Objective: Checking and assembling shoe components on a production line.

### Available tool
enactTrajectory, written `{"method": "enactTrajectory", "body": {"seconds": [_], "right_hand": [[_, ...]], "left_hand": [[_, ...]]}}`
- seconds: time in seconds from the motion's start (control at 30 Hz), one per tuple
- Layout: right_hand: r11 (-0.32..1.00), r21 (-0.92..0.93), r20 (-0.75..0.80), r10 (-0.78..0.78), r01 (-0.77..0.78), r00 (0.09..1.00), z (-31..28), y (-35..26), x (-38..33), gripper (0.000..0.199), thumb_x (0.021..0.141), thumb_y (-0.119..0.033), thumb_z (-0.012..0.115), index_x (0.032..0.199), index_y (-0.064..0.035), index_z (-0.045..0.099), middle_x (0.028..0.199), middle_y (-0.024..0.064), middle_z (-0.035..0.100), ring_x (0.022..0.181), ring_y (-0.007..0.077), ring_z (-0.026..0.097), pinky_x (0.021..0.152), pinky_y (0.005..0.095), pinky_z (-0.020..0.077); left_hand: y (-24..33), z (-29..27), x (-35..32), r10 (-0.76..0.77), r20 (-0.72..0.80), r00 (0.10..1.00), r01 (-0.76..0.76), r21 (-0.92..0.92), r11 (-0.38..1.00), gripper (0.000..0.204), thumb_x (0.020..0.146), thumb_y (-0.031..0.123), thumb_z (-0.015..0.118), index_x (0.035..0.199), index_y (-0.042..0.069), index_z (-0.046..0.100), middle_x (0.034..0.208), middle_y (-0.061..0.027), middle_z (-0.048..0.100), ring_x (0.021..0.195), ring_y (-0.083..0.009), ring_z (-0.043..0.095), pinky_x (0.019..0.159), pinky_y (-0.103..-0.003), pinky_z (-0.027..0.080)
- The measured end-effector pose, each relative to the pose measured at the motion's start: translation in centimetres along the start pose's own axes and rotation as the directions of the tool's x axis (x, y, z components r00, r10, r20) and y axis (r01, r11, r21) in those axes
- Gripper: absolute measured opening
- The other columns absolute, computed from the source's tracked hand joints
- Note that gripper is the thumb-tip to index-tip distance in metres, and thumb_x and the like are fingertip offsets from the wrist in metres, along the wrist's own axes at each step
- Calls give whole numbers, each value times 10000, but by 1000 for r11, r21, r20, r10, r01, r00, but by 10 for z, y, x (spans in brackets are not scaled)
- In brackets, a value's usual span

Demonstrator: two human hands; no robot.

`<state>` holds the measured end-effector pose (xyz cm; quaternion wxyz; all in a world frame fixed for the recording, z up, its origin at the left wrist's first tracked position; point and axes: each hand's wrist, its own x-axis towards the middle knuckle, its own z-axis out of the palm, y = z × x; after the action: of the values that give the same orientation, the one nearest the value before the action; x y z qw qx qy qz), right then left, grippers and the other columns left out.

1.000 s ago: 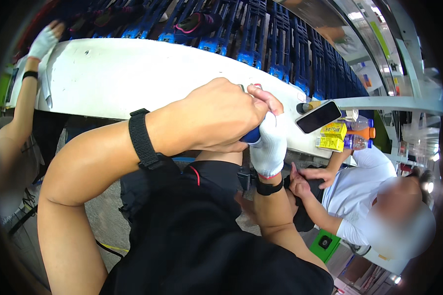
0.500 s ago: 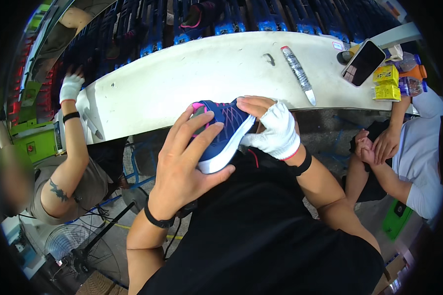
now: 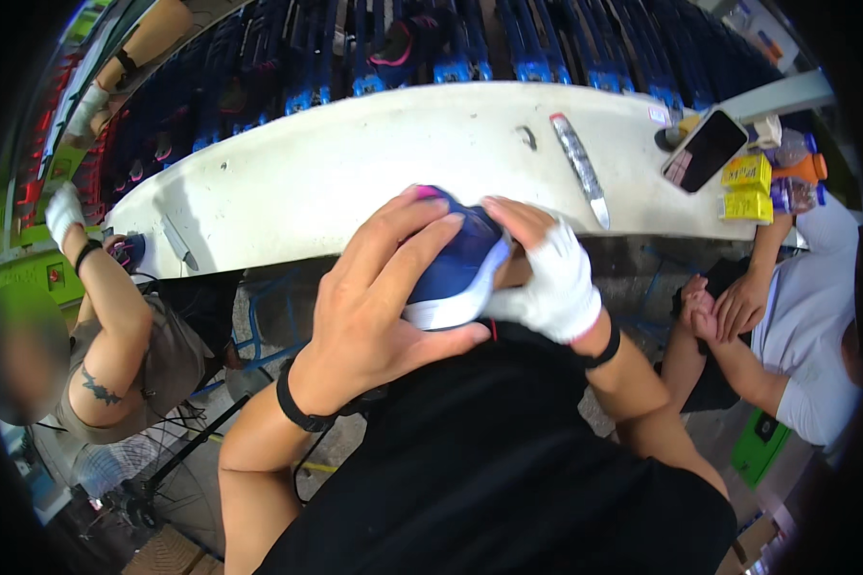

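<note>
Seen from above, a navy shoe [image 3: 455, 264] with a white sole and a pink trim, gripped between both hands close to the chest, just short of the white bench [image 3: 355, 163]. Left hand [image 3: 374, 307], bare, with a black wristband, wrapped over the shoe's upper and side, thumb under the sole edge. Right hand [image 3: 547, 278], in a white fingerless glove, clasped on the shoe's far end, bare fingertips resting on the top. Compared with half a second ago, almost the same grip and the same place, only the shoe turned a little so that more of the white sole edge faces up; a full second ago, held higher and nearly hidden behind the left forearm. Judging from that, now settled low and steady for close handling. Beyond the right hand on the bench, a long silver tool [image 3: 581, 169], and farther right a dark phone [image 3: 706, 149] beside yellow boxes [image 3: 746, 187]. Beyond the bench, rows of blue racks [image 3: 547, 29]. Left of the left hand, a seated co-worker's gloved hand [image 3: 64, 211] at the bench end. Right of the right hand, another seated person's clasped hands [image 3: 724, 307].
</note>
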<state>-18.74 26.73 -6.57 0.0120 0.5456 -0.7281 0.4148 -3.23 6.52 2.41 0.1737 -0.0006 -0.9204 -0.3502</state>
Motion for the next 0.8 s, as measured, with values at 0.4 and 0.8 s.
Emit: {"method": "enactTrajectory", "body": {"seconds": [0.4, 0.8], "right_hand": [[712, 622, -97, 483, -326, 870, -45, -4, -41, 1244, 748, -356, 1068, 1668, 72, 349, 1512, 214, 613, 1368, 289, 660, 1135, 425, 554], [808, 553, -326, 438, -207, 838, -54, 1, -29, 1078, 854, -125, 955, 1691, -11, 285, 1528, 174, 577, 1379, 291, 614, 1142, 439, 545]], "left_hand": [[-270, 66, 174, -547, -233, 804, 594, 265, 760, 859, 978, 523, 759, 1584, -31, 504, 1525, -301, 631, 1408, -442, 628, 1164, -524, 509], [-280, 83, 163, -482, -562, 672, 439, -223, 871, 519, 1047, 433, 601, 1255, -19, 749, 1143, -322, 764, 1137, -495, 720, 1017, -516, 555]]}}
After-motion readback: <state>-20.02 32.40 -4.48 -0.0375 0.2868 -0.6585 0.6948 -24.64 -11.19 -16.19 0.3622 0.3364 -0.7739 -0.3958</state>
